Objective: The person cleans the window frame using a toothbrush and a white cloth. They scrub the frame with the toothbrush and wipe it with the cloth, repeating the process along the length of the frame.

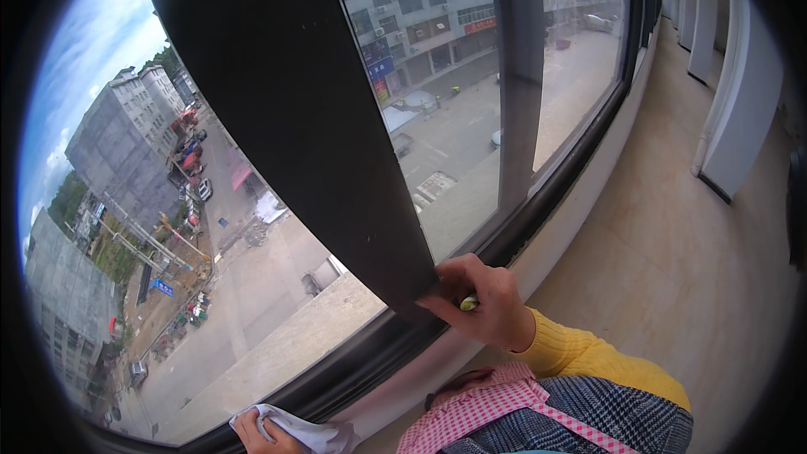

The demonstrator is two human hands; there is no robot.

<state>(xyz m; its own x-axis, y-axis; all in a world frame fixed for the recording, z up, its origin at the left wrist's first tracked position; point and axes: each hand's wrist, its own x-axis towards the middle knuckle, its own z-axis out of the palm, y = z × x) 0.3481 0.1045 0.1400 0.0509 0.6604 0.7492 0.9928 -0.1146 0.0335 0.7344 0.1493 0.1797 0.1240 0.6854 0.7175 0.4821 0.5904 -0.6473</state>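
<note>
Down at the lower window rail, my left hand (268,434) grips a white cloth (312,432), which drapes over the dark rail and the pale ledge. My right hand (488,299), in a yellow knit sleeve, is at the foot of the wide dark window frame upright (284,126). Its thumb and forefinger are at the upright's lower edge, one on either side. A small yellow-green and white object (468,302) shows inside the curled right hand; most of it is hidden, so its kind is unclear. The black bottom window rail (378,353) runs beneath both hands.
Left of the upright the window opening gives onto a street (233,284) far below. To the right is a glass pane (435,75). Indoors, a tan floor (637,233) stretches back past white pillars (737,107). A pink checked apron (473,403) covers my front.
</note>
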